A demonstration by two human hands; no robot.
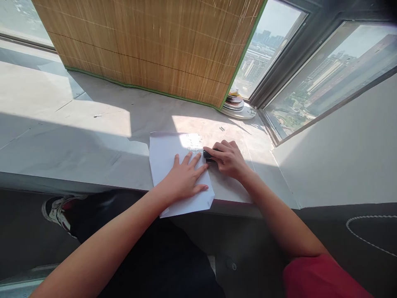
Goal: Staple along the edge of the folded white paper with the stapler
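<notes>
White paper (167,153) lies on the sill, its near edge hanging over the front. Small printed marks show in its upper right part, and its lower right corner looks folded. My left hand (187,178) rests flat on the sheet with fingers spread. At the paper's right edge, my right hand (228,159) is closed round a small black stapler (210,154). The stapler's front end meets the paper's edge; whether its jaws are pressed together is hidden by my fingers. Small staple-like metal bits (221,128) lie beyond my right hand.
A bamboo blind (149,45) with green edging hangs at the back over the pale sill (77,145). Stacked round plates or discs (237,108) stand by the window corner. A white wall (335,153) bounds the right side. A twisted cord (356,219) hangs lower right.
</notes>
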